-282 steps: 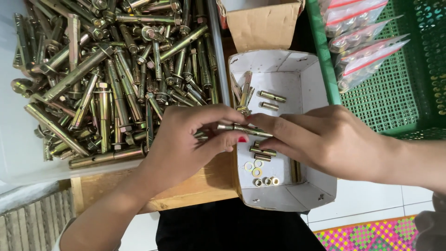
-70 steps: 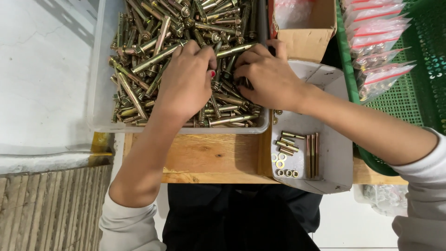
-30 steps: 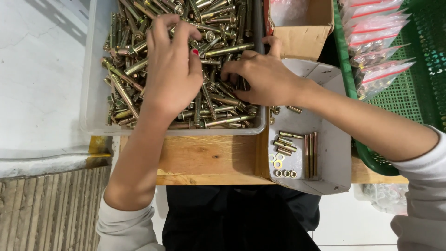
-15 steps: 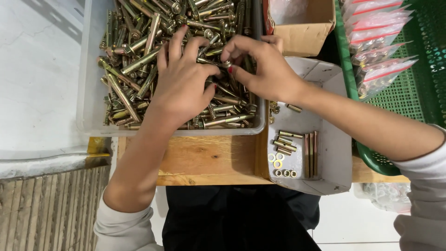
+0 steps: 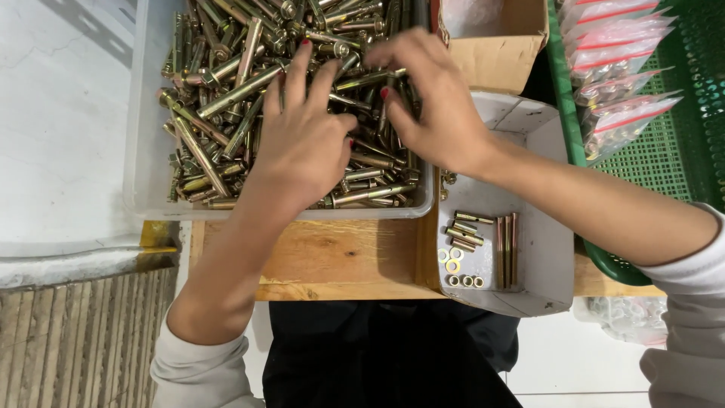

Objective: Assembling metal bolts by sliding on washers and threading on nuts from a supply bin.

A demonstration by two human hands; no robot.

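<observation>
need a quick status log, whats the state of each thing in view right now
clear bin: open, heaped with brass-coloured anchor bolts
left hand: spread flat on the bolts
right hand: on the bolts, fingers curled; what it grips is hidden
white tray: open, few sorted bolts, sleeves and washers in rows
cardboard box: open
green crate: holds sealed clear bags

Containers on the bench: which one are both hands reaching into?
The clear plastic tub heaped with brass-coloured bolts. The left hand and right hand rest there; the small white tray is untouched.
</observation>
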